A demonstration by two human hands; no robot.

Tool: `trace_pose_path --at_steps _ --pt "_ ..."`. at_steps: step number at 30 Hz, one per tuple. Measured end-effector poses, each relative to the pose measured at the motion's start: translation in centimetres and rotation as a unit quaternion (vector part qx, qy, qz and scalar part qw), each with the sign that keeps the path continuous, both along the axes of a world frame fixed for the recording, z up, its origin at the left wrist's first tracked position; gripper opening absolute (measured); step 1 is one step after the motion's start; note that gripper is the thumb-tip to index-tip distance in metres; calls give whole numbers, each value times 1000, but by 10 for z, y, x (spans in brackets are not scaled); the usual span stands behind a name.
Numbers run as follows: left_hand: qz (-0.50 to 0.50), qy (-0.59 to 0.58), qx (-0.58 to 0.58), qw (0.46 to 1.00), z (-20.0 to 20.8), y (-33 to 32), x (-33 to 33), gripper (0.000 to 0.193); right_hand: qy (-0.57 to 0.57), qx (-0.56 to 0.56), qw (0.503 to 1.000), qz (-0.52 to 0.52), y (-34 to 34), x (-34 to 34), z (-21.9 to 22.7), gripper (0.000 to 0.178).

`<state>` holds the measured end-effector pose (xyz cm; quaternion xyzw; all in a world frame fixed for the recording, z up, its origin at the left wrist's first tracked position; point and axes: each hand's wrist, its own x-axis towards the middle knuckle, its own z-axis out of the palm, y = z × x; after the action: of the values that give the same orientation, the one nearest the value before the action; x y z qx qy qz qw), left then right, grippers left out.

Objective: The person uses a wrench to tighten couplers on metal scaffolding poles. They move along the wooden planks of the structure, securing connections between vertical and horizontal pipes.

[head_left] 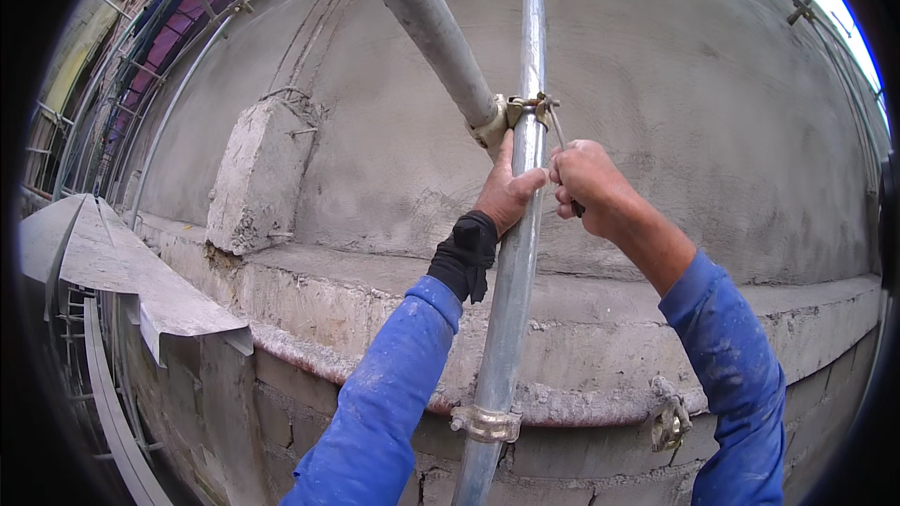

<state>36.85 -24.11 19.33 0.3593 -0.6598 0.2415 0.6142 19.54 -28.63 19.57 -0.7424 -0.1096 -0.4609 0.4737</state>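
A bright metal scaffold tube (pixel 512 305) runs upright in front of me. Around it, near the top, sits a scaffold coupler (pixel 531 109) that joins it to a thicker grey tube (pixel 427 33) slanting in from the upper left. My left hand (pixel 507 189), with a black wrap at the wrist, grips the upright tube just below the coupler, its thumb across the front and its other fingers partly hidden. In my right hand (pixel 592 178) is a thin metal wrench (pixel 558 127); the fist closes round its lower part while its upper end meets the coupler's bolt.
Behind the tubes rises a grey plastered wall (pixel 703 131) with a concrete ledge (pixel 600 305) and a jutting concrete block (pixel 258 173). A rusty horizontal pipe (pixel 581 408) carries a lower coupler (pixel 487 424) and a loose-hanging clamp (pixel 669 424). Bent sheet metal (pixel 117 258) lies at left.
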Motion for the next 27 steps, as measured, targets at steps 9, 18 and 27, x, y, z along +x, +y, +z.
trace_pose_path --at_steps 9,18,27 --pt "44 14 2 999 2 -2 5 108 -251 -158 919 -260 -57 76 -17 36" --pt "25 -3 -6 1000 5 -6 12 96 -311 -234 877 -282 -100 123 13 26" --pt "-24 -33 -5 999 2 -6 9 92 -353 -300 826 -322 -115 150 32 26"
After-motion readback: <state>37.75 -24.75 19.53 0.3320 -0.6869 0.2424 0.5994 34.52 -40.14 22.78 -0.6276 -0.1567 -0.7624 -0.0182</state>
